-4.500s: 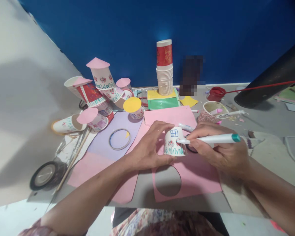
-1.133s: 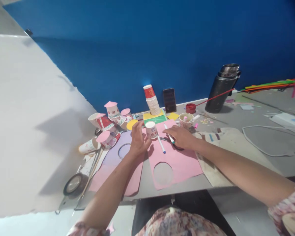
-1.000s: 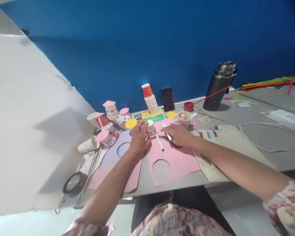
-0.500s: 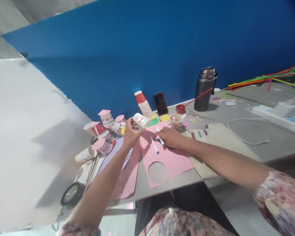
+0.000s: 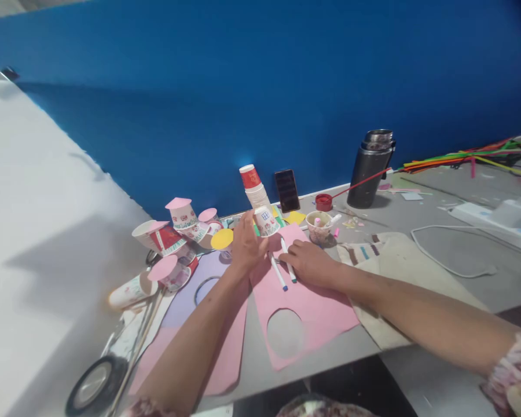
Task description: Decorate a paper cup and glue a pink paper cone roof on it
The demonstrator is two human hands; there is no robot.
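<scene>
My left hand (image 5: 246, 246) is closed on the left side of a white paper cup (image 5: 267, 223), which has a blue window and small pictures drawn on it. The cup stands wide end down at the top of a pink sheet (image 5: 323, 315) with a round hole cut in it. On that sheet, my right hand (image 5: 309, 262) has its fingers curled at a white marker (image 5: 292, 271) with a dark green end. A second marker (image 5: 276, 269), blue at the end, lies just left of it. Some of my right fingertips are hidden.
Decorated cups (image 5: 183, 214) with pink paper tops crowd the left side. Behind are stacked cups (image 5: 252, 182), a phone (image 5: 287, 190), a cup of markers (image 5: 319, 229) and a black flask (image 5: 370, 171). A tape roll (image 5: 96, 383), cloth (image 5: 399, 278) and power strip (image 5: 481, 217) lie around.
The drawn-on cup has gone from tilted in my left hand to upright, wide end down. My right hand stays at the marker. The whole view has shifted slightly.
</scene>
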